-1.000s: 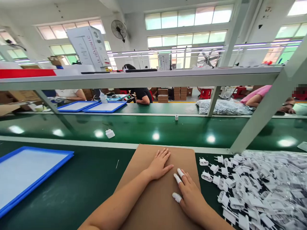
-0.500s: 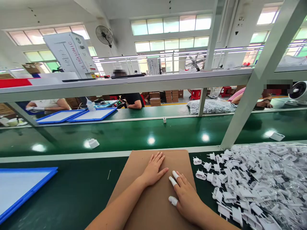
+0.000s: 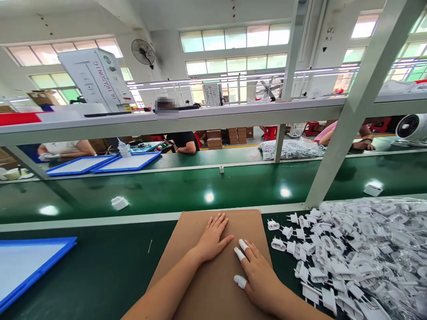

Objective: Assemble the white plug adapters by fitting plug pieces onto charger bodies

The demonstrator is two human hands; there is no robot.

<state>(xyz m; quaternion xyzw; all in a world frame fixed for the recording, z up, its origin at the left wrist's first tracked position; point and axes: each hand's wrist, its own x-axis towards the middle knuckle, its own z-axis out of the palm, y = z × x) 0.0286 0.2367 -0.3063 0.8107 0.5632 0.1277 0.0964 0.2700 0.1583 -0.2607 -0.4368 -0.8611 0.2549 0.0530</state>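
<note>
My left hand lies flat on a sheet of brown cardboard, its fingers stretched toward the far edge. Beside it, a little lower, my right hand rests on the same sheet with the fingers apart. White finger cots cover the thumb and two fingers of that hand. Neither hand holds anything. To the right of the cardboard spreads a big heap of white plug housings with metal pins, some of them in clear plastic.
Blue-framed white trays lie at the left, more across the line. A green conveyor belt runs beyond the bench, carrying small white pieces. Overhead is a shelf on slanted posts. Several people sit opposite.
The white pieces on the belt have shifted to the left. My hands stay in place on the cardboard, and the view has tilted very slightly.
</note>
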